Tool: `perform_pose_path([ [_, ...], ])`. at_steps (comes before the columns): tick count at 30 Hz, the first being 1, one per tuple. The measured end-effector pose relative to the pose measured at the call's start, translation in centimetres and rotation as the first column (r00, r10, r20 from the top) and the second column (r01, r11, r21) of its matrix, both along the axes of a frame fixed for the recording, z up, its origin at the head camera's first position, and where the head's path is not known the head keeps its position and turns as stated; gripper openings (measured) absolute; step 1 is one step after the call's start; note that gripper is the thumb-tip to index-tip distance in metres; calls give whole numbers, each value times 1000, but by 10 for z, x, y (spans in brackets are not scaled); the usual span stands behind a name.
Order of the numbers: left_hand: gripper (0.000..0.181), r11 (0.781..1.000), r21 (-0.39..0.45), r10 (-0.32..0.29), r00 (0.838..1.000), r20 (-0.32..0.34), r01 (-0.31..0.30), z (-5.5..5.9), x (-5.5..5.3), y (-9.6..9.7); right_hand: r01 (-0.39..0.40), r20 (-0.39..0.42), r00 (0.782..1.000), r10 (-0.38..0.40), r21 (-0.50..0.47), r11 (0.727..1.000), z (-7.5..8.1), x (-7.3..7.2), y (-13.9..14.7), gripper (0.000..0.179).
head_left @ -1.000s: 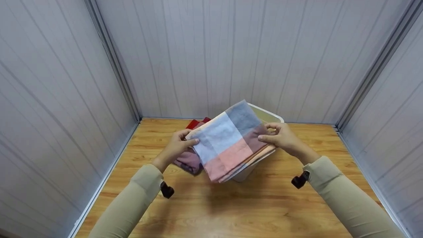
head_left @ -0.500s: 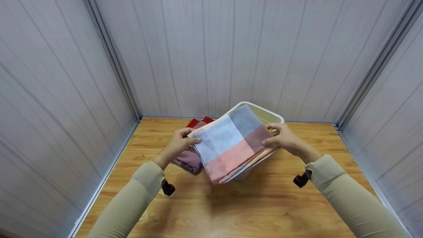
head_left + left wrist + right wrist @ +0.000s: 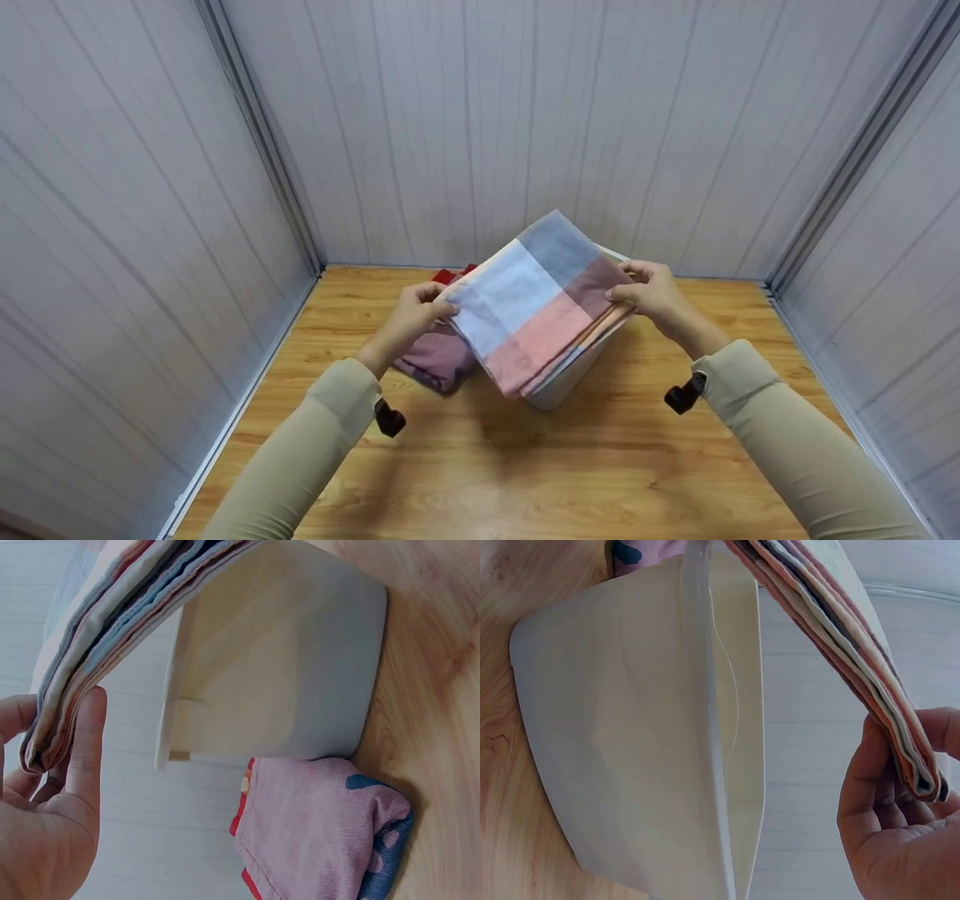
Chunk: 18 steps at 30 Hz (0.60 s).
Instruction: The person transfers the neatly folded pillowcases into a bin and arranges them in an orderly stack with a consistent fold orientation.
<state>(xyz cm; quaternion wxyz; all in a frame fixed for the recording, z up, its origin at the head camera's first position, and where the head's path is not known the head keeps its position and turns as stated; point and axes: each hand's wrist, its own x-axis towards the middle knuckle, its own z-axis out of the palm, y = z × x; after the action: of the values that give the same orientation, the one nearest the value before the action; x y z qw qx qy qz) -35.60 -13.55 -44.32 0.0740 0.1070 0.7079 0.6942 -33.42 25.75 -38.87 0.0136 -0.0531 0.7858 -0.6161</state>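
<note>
A folded checked cloth point(image 3: 525, 300) in blue, grey, pink and maroon hangs tilted between both hands. My left hand point(image 3: 412, 319) pinches its left corner, thumb on top. On the opposite side my right hand point(image 3: 660, 300) grips the right edge between thumb and fingers. Several stacked layers show along the cloth's folded edge in both wrist views. Below it stands a cream plastic bin point(image 3: 630, 727), its rim overlapped by the cloth in the head view. Both wrist views place the cloth above the bin's rim.
A folded mauve cloth point(image 3: 439, 356) with red and dark blue parts lies left of the bin, right beside its wall. The wooden floor point(image 3: 570, 480) is bounded by pale panel walls point(image 3: 480, 112) at the back and both sides.
The checked cloth dipped slightly, showing more of the bin's rim, then rose and shifted a little right with both hands. It now covers most of the rim again.
</note>
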Motion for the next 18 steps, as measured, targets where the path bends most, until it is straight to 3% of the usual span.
perform_pose_path([
  [12,16,990,63,126,992,-4,-126,17,-5,22,168,-103,977,-185,-149,974,8,-21,-3,23],
  [18,15,984,66,169,986,-11,-168,24,-10,32,192,-120,972,-204,-105,976,12,-33,-1,27],
])
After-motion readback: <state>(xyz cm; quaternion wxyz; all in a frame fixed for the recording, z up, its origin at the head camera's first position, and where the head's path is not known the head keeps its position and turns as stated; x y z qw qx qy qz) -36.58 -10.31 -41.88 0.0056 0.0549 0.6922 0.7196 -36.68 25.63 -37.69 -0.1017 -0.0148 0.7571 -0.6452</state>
